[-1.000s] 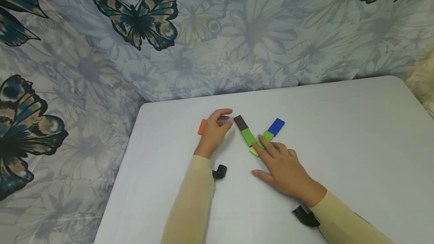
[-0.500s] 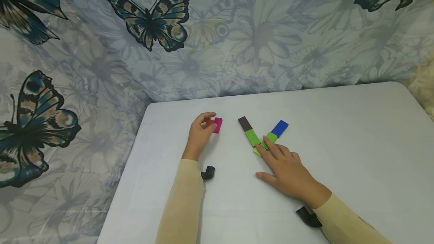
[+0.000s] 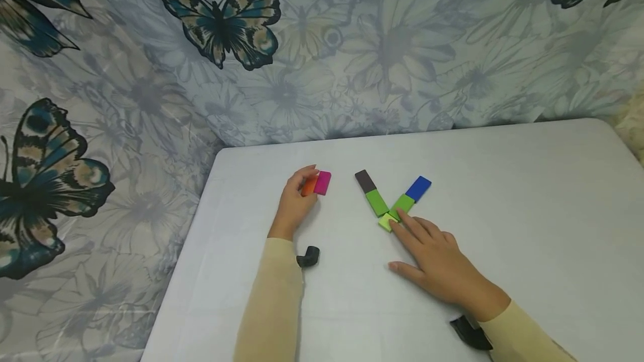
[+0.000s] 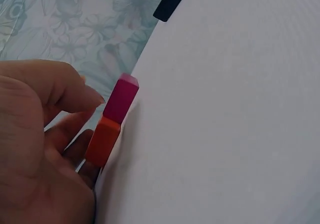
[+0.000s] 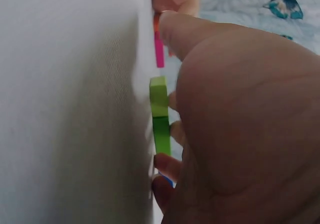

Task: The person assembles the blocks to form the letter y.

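Observation:
My left hand (image 3: 293,200) has its fingers and thumb around an orange block (image 3: 309,185) at the table's left. A magenta block (image 3: 323,182) lies against it end to end, as the left wrist view also shows. My right hand (image 3: 443,264) lies with straight, spread fingers, its fingertips touching or just beside a yellow-green block (image 3: 387,221) and a green block (image 3: 402,204). These blocks form a V with another green block (image 3: 376,202), a dark brown block (image 3: 365,181) and a blue block (image 3: 418,189). The right wrist view shows green blocks (image 5: 161,134) past my palm.
The blocks lie on a white table (image 3: 528,211). Its far edge meets a floral and butterfly patterned cloth (image 3: 392,43), which also hangs at left. Black wrist pieces (image 3: 308,257) show at both cuffs. Something pale and fluffy (image 3: 631,127) is at far right.
My left hand has shifted left onto the orange block, bringing the magenta one into sight. My right hand has drawn slightly back to the right, uncovering more of the yellow-green block.

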`<state>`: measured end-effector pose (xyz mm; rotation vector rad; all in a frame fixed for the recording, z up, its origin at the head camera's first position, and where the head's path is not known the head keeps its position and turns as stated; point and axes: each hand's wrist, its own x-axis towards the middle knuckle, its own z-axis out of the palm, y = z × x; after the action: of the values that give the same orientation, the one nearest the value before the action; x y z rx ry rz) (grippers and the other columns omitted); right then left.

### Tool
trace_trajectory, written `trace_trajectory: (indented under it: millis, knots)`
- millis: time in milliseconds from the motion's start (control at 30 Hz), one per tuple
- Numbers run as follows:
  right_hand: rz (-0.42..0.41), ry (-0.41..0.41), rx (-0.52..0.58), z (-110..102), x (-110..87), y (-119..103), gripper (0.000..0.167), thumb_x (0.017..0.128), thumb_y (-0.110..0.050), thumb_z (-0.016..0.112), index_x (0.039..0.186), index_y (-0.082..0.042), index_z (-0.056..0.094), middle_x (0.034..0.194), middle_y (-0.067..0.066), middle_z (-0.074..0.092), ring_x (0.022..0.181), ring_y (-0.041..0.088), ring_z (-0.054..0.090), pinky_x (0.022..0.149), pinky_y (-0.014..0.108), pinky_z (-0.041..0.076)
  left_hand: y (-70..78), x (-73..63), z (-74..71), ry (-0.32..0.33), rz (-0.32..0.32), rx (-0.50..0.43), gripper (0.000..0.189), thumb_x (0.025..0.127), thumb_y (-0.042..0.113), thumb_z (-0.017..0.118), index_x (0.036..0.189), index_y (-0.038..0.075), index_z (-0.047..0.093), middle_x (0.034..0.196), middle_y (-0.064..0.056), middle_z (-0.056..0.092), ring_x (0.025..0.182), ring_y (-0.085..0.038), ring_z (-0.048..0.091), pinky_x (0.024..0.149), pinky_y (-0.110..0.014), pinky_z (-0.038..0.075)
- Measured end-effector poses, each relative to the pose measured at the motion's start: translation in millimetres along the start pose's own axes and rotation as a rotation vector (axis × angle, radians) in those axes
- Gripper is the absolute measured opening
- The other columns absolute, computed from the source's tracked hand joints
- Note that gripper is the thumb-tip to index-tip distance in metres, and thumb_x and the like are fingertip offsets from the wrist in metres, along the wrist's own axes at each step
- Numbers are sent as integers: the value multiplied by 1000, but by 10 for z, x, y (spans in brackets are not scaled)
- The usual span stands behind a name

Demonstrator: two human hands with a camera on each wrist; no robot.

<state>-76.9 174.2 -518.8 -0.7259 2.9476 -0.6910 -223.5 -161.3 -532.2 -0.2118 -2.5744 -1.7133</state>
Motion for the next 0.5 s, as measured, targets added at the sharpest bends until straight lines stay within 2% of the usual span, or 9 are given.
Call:
trace_trajectory:
  millis: [200,333,500]
  knots:
    - [-10,23,-7,-8,-1,32,82,105,-60,66,170,-16,41,178,6,26,152,39,34,100,63,38,10,-3,-26,-36,-37,38,65,88,-17,54,142,17,70,152,7,59,146,-19,48,121,-39,37]
    - [-18,38,-4,-17,2,46,81,104,-58,68,169,-16,42,177,7,27,150,40,35,98,63,39,2,10,-12,-27,-43,95,59,93,-17,55,140,15,71,150,4,60,144,-20,50,119,-35,39]
    - [-21,31,3,10,9,72,82,104,-57,69,169,-16,42,178,6,26,151,40,35,98,62,40,-30,14,-11,-4,-22,175,54,91,-18,60,136,9,72,148,-5,59,142,-26,49,118,-38,42]
